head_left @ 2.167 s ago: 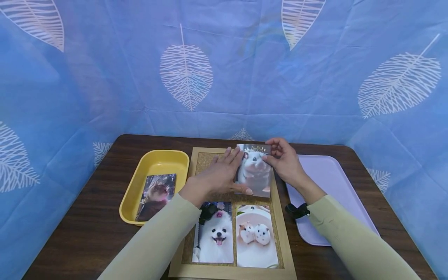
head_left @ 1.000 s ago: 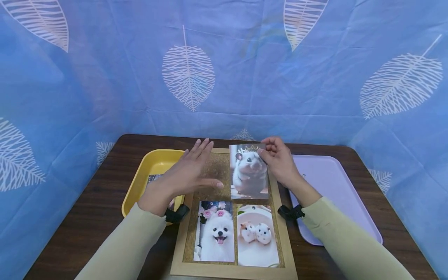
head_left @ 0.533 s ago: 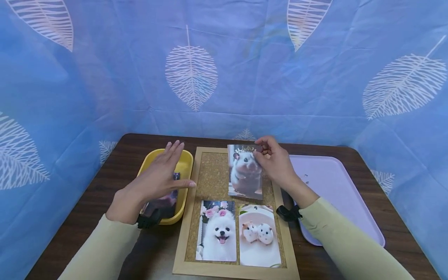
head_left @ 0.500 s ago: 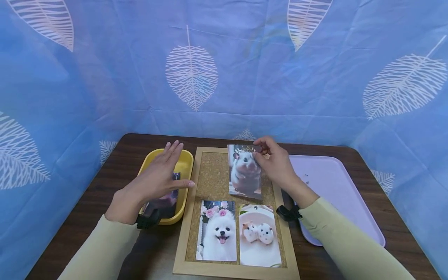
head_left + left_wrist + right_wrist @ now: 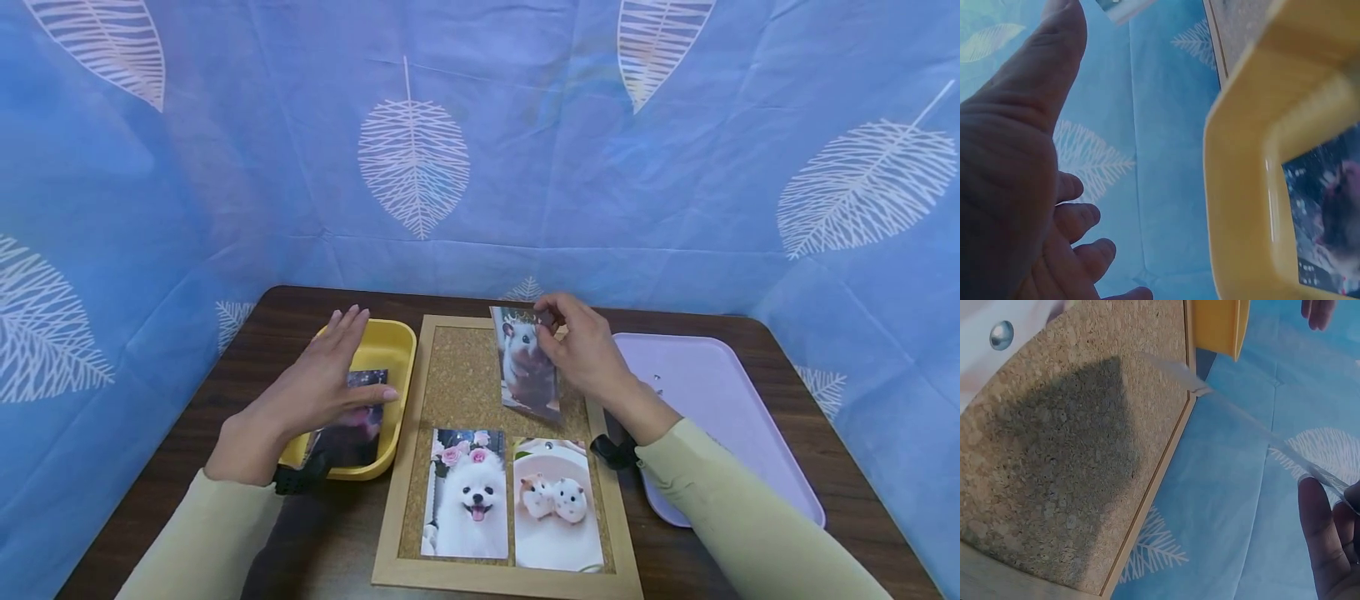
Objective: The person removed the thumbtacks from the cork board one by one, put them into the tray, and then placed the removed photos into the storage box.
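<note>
My right hand [image 5: 585,346] pinches the top right corner of a photo [image 5: 527,362] of a white hamster with a crown. The photo is tilted above the upper right part of a wood-framed cork board [image 5: 463,375]; in the right wrist view the photo [image 5: 1254,424] is edge-on and its shadow falls on the cork. My left hand [image 5: 307,396] hovers with fingers straight over a yellow tray [image 5: 408,367], holding nothing. A dark pinkish photo [image 5: 367,433] lies in that tray, partly hidden by the hand.
On the board's lower half lie a white dog photo [image 5: 471,500] and a two-hamster photo [image 5: 557,504], the latter with a silver pushpin [image 5: 1002,335] at its top. A lilac tray [image 5: 720,417] with small shiny pieces stands right of the board. A leaf-patterned blue cloth [image 5: 525,167] hangs behind.
My left hand has left the hamster photo and moved left over the yellow tray. My right hand has shifted slightly left, and the photo has lifted and turned in its grip.
</note>
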`<action>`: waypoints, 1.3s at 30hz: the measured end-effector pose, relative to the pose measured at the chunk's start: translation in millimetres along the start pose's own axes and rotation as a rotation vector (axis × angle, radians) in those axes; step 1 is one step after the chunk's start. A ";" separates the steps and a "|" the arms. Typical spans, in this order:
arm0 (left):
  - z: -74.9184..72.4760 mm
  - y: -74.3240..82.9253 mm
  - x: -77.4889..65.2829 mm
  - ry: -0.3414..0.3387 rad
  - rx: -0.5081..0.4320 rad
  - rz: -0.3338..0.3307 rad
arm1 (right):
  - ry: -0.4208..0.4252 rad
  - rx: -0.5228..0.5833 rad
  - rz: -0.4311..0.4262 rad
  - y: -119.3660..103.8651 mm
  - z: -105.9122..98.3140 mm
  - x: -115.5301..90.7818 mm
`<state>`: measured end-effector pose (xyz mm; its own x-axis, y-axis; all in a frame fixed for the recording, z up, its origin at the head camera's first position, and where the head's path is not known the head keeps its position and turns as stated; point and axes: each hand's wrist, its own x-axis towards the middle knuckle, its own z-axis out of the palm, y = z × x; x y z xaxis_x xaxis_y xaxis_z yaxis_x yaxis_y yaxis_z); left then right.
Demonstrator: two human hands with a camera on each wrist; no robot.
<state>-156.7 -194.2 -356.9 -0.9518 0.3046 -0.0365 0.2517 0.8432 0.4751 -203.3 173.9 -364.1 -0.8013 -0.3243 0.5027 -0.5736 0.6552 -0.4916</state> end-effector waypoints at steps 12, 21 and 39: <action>2.7 -13.6 -9.5 -0.007 0.032 -0.062 | -0.027 0.137 0.191 1.6 0.6 4.9; 5.4 -26.6 -18.2 0.019 0.042 -0.101 | -0.023 0.290 0.313 -1.0 3.8 12.3; 34.2 -60.2 -45.2 -0.018 0.112 -0.099 | -0.075 0.440 0.352 -24.9 34.6 27.8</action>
<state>-122.8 -243.6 -414.0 -0.9699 0.2244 -0.0945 0.1755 0.9132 0.3677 -217.2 124.9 -362.5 -0.9576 -0.1957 0.2114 -0.2740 0.3918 -0.8783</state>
